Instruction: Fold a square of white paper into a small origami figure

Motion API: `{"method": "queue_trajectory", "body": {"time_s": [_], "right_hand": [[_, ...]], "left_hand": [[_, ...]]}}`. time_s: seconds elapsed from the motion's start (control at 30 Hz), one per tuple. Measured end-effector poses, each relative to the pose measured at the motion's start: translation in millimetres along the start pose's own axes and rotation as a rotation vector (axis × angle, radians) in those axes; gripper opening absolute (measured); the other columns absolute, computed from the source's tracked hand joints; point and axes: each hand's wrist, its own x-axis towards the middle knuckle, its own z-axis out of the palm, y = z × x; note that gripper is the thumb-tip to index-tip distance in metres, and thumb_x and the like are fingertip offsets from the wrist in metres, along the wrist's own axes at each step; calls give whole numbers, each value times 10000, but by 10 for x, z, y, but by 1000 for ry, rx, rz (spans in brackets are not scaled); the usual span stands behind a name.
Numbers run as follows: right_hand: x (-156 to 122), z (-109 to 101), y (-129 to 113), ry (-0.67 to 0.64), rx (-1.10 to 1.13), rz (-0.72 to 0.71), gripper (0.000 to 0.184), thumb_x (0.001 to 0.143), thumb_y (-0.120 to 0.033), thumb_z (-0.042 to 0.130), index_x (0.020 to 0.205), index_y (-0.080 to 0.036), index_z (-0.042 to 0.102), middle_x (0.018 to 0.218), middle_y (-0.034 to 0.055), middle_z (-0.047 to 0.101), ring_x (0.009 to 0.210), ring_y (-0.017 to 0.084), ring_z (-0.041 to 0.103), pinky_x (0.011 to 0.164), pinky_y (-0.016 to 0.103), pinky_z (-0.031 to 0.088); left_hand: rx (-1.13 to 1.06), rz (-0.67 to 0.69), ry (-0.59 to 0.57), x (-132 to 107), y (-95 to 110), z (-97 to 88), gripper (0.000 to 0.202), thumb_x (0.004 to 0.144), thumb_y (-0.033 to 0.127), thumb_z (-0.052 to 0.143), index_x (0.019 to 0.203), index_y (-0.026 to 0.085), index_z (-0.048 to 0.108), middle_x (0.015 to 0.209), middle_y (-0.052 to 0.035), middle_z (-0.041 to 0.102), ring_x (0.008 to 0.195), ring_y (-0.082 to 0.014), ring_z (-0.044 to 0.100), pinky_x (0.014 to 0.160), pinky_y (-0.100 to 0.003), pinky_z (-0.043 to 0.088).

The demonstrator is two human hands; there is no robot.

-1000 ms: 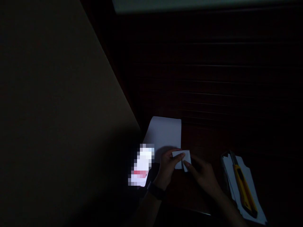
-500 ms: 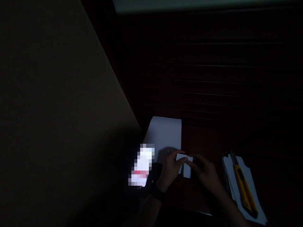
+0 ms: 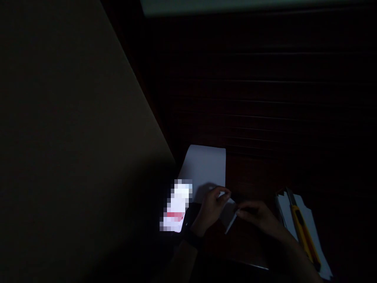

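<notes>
A small piece of white paper (image 3: 228, 215) is held between my two hands over the dark wooden surface. My left hand (image 3: 211, 206), with a dark band at the wrist, pinches its upper left corner. At its right edge, the thumb and fingertips of my right hand (image 3: 255, 216) are closed on the paper. The piece looks folded or bent along that edge, and its face towards me is in shadow. Behind my left hand lies a larger white sheet (image 3: 206, 165), partly covered by the hand's shadow.
Left of my hands a bright phone screen (image 3: 176, 206) glows, its content blurred. On the right, a yellow box cutter (image 3: 304, 234) rests on a stack of white paper (image 3: 313, 232). A pale panel (image 3: 88, 118) rises at the left, and dark slatted wood (image 3: 265, 98) stands behind.
The small paper has turned from nearly flat and facing me to a slanted position. My right hand has moved slightly right and down along its edge; my left hand has barely moved.
</notes>
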Motion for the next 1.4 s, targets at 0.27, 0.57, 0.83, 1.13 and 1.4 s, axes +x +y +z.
{"method": "queue_trajectory", "body": {"time_s": [0.27, 0.57, 0.83, 1.13, 1.4], "right_hand": [[-58, -122, -12, -218, 121, 101, 153, 681, -331, 709, 657, -181, 728, 627, -10, 658, 607, 138, 562, 586, 239, 441], [-93, -184, -50, -278, 195, 130, 120, 614, -297, 754, 613, -180, 725, 623, 4, 661, 595, 148, 569, 564, 262, 452], [-140, -248, 37, -217, 198, 140, 94, 606, -266, 763, 633, -188, 719, 633, 15, 692, 602, 164, 625, 584, 280, 496], [-298, -276, 76, -431, 473, 300, 164, 645, -318, 729, 691, -165, 689, 677, 67, 725, 526, 191, 669, 489, 290, 526], [-203, -298, -47, -118, 387, 200, 370, 699, -255, 696, 1063, -219, 642, 847, 59, 714, 592, 153, 648, 569, 303, 541]], "left_hand": [[-11, -30, -147, -17, 92, -63, 155, 800, 263, 559, 888, 173, 650, 850, -34, 647, 762, -151, 577, 659, -237, 430], [44, -61, -171, -43, 118, -48, 144, 783, 271, 574, 840, 175, 665, 831, -41, 662, 777, -170, 583, 664, -251, 428], [59, -49, -177, -27, 117, -70, 143, 783, 276, 576, 840, 174, 659, 808, -33, 655, 725, -151, 565, 622, -231, 407], [80, -46, -129, -10, 75, -108, 127, 782, 268, 573, 804, 176, 658, 796, -28, 656, 743, -156, 577, 663, -239, 422], [-96, -85, -173, 6, 130, -186, 183, 783, 306, 583, 867, 161, 658, 815, -47, 649, 745, -159, 594, 632, -232, 458]]}}
